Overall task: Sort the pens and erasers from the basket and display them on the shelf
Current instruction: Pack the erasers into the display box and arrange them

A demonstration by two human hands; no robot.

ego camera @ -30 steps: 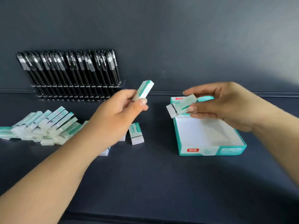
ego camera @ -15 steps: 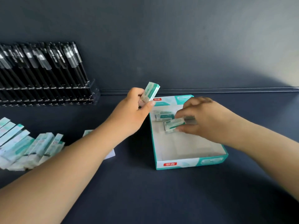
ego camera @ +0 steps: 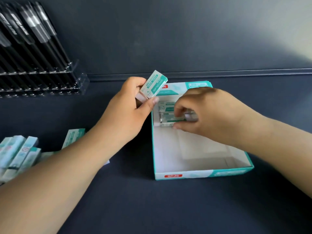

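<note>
A teal-and-white cardboard box [ego camera: 199, 173] lies open on the dark shelf. My right hand [ego camera: 207, 114] reaches into its far end and pinches a teal-sleeved eraser [ego camera: 170, 120] against the box floor. Another eraser [ego camera: 166, 106] lies just behind it in the box. My left hand [ego camera: 128, 112] holds a third eraser [ego camera: 154, 86] tilted upward beside the box's left wall. A pile of several more erasers [ego camera: 18, 152] lies at the left edge. Black pens [ego camera: 32, 36] stand in a clear rack at the upper left.
The clear acrylic pen rack [ego camera: 74, 81] sits against the dark back wall. A single eraser [ego camera: 74, 136] stands beside my left forearm. A ledge [ego camera: 219, 73] runs along the back of the shelf. Dark shelf surface [ego camera: 168, 208] stretches in front of the box.
My right hand has carried its eraser down into the far end of the box, behind a first one. My left hand has moved right, beside the box. The view has shifted right and closer.
</note>
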